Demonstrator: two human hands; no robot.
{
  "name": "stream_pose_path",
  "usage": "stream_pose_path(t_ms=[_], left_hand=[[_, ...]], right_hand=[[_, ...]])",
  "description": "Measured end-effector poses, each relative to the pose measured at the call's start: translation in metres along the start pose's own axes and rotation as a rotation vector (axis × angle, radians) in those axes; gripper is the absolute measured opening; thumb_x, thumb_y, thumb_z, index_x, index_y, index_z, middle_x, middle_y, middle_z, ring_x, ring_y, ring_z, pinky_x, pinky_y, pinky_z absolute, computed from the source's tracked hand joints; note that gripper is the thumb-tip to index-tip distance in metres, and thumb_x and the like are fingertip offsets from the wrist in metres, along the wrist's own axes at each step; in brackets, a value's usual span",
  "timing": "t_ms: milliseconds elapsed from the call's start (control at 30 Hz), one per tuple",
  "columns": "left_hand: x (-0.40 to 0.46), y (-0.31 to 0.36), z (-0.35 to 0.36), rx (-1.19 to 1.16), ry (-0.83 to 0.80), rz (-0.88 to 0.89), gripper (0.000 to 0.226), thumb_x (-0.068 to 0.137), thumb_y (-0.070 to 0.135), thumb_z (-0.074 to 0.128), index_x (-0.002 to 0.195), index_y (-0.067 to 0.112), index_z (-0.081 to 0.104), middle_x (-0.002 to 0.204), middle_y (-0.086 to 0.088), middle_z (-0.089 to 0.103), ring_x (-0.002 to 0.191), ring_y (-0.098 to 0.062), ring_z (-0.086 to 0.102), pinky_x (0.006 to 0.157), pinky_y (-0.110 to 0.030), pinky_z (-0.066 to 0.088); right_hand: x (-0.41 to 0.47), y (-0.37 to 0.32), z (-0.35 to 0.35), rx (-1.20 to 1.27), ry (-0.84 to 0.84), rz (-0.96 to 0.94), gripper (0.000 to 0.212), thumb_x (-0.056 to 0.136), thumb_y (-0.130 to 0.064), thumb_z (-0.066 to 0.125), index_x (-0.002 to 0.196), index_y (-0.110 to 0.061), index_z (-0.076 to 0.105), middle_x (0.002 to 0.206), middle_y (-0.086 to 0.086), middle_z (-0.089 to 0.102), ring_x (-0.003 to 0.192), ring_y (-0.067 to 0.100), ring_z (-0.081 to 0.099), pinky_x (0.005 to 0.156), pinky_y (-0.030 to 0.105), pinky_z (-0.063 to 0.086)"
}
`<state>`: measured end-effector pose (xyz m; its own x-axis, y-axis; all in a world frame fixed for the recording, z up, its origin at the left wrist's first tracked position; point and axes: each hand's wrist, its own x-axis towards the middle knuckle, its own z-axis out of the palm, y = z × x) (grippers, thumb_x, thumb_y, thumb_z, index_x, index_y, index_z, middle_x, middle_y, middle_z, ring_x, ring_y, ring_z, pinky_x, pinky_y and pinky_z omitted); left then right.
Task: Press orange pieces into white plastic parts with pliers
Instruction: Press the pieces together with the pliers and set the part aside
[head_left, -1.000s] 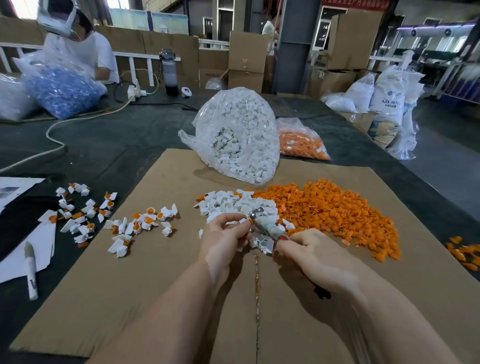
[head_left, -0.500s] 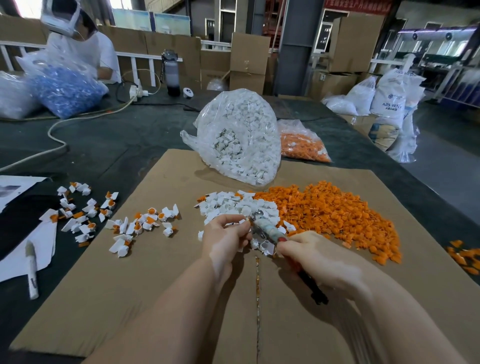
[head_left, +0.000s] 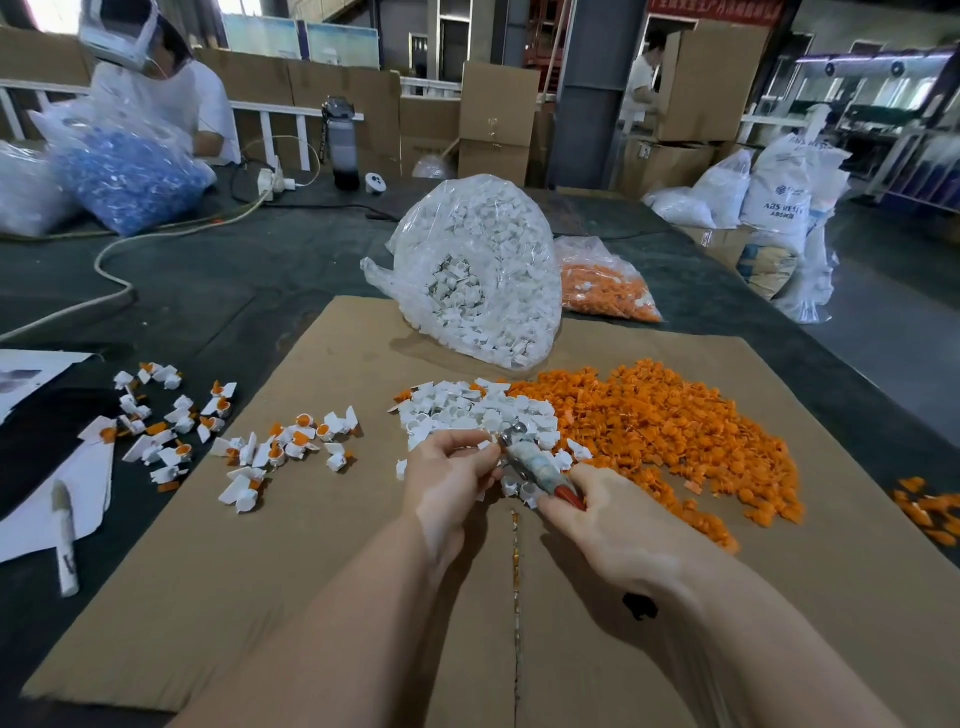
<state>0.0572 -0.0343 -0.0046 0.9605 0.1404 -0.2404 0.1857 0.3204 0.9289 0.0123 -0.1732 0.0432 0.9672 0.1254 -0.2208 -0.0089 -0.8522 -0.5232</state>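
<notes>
From the head camera, the left hand (head_left: 451, 475) has its fingers curled, fingertips pinching a small white part that is mostly hidden, right at the nose of the pliers (head_left: 530, 460). The right hand (head_left: 605, 525) is wrapped round the pliers' handles just right of the left hand; a red grip shows at its fingertips and a dark handle end sticks out below the wrist. The metal nose points up and away, toward the left hand's fingertips. Whether the jaws are closed on the part cannot be told.

Just beyond both hands lies a small heap of white plastic parts (head_left: 467, 408), touching a much larger spread of orange pieces (head_left: 670, 426) that runs off to the right of the right hand. All of this sits on a sheet of cardboard (head_left: 291, 561) laid on the dark bench (head_left: 218, 291). Left of the left hand, well apart from it, lie scattered white parts with orange pieces in them (head_left: 291, 444), some on the cardboard, some on the bench.

Farther beyond the hands stands a clear bag of white parts (head_left: 483, 270), with a bag of orange pieces (head_left: 605, 283) just to its right. Far to the left, a marker (head_left: 65, 535) rests on white paper (head_left: 88, 478).
</notes>
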Motion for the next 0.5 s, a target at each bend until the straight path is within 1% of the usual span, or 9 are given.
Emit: stream_pose_path(t_ms=[100,200,267,367,500], left_hand=[[-0.0014,0.0004,-0.0003,0.000,-0.001,-0.002,0.017,0.086,-0.005,0.059,0.102,-0.001,0.057,0.068,-0.009,0.058,0.040,-0.001,0.054,0.038,-0.013,0.040],[-0.0020,0.0014,-0.0021,-0.001,-0.003,-0.014,0.019,0.087,-0.005,0.057,0.105,-0.003,0.056,0.071,-0.011,0.058,0.041,-0.002,0.054,0.039,-0.013,0.040],[-0.0021,0.0019,-0.0034,0.000,-0.003,-0.018,0.020,0.087,-0.005,0.057,0.107,-0.004,0.056,0.070,-0.011,0.058,0.042,-0.003,0.053,0.039,-0.013,0.040],[-0.0030,0.0026,-0.0045,0.010,-0.005,-0.018,0.020,0.087,-0.006,0.056,0.107,-0.005,0.056,0.069,-0.011,0.059,0.042,-0.003,0.053,0.039,-0.014,0.040],[-0.0053,0.0030,-0.0039,0.002,-0.003,-0.018,0.019,0.087,-0.007,0.055,0.107,-0.005,0.055,0.068,-0.011,0.057,0.042,-0.004,0.053,0.039,-0.014,0.042]], right_hand=[[-0.0007,0.0010,-0.0002,0.014,-0.006,0.004,0.032,0.095,-0.045,0.044,0.076,-0.019,0.041,0.076,-0.002,0.042,0.062,0.013,0.039,0.054,0.026,0.028],[-0.0020,0.0016,-0.0012,0.051,-0.041,0.012,0.033,0.093,-0.046,0.045,0.078,-0.017,0.045,0.077,-0.001,0.044,0.064,0.015,0.040,0.060,0.029,0.030],[-0.0032,-0.0006,-0.0010,0.049,-0.058,0.014,0.033,0.093,-0.047,0.045,0.075,-0.018,0.042,0.075,-0.001,0.042,0.063,0.015,0.038,0.059,0.029,0.029],[-0.0039,-0.0033,0.0013,0.004,-0.022,0.009,0.034,0.094,-0.047,0.043,0.074,-0.020,0.038,0.075,-0.002,0.041,0.062,0.013,0.037,0.055,0.027,0.028],[-0.0057,-0.0029,0.0051,0.014,0.029,0.001,0.032,0.094,-0.046,0.045,0.075,-0.021,0.037,0.077,-0.003,0.044,0.063,0.011,0.039,0.055,0.026,0.029]])
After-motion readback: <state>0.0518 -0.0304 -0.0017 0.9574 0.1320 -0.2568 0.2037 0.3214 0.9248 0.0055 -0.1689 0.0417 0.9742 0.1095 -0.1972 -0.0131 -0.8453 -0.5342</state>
